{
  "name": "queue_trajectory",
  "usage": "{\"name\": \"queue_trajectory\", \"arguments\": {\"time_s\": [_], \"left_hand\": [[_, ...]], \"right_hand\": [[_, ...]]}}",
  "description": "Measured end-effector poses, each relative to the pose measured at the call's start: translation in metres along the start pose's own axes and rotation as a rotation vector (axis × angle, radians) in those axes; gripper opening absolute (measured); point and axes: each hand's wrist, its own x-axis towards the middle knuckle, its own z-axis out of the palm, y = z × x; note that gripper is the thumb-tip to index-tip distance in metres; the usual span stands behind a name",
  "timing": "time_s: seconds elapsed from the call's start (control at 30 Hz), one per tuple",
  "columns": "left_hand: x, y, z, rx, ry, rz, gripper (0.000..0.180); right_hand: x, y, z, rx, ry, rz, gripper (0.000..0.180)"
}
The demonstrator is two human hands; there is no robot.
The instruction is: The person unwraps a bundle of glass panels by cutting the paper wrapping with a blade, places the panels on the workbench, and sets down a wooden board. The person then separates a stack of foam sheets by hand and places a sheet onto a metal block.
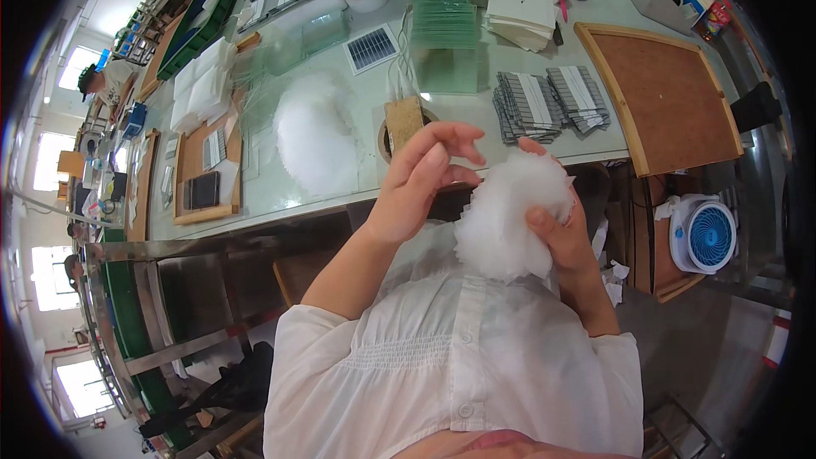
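A thick wad of thin, white, translucent sheets (507, 214) is held up in front of my chest, just off the table's near edge. My right hand (568, 236) grips it from the right side, thumb across the face and fingers behind. Left of the wad is my left hand (418, 178), raised with its fingers bent and apart, nothing between them. On the table beyond that hand lies a loose pile of similar white sheets (314, 136). Closer to my left fingers, a tan sponge block (404, 121) rests on a tape roll.
Stacked glass panes (444, 30), a small dark panel (371, 49) and white cards (520, 17) stand farther back. Bundles of grey strips (529, 108) lie beside a wooden tray (659, 93) at right. Another tray holds a phone (202, 190). A fan (711, 235) sits lower right.
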Motion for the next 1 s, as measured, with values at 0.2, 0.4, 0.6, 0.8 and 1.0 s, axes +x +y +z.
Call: {"name": "queue_trajectory", "arguments": {"time_s": [0.2,0.4,0.6,0.8,1.0], "left_hand": [[-0.007,-0.004,0.011,0.214,-0.219,-0.065,0.065],[-0.006,-0.010,0.005,0.229,-0.095,-0.238,0.054],[-0.010,-0.011,0.010,0.080,-0.041,-0.204,0.050],[-0.007,-0.010,0.029,0.054,0.166,0.006,0.045],[-0.001,-0.013,0.024,0.512,-0.201,0.440,0.046]], "right_hand": [[0.002,-0.014,0.001,-0.223,-0.013,0.003,0.075],[0.003,-0.010,0.004,-0.344,0.097,-0.018,0.074],[0.004,-0.010,0.008,-0.658,0.316,-0.309,0.072],[-0.013,0.000,0.003,-1.306,0.326,-1.017,0.059],[0.002,0.007,0.013,-1.115,0.404,-0.812,0.046]]}}
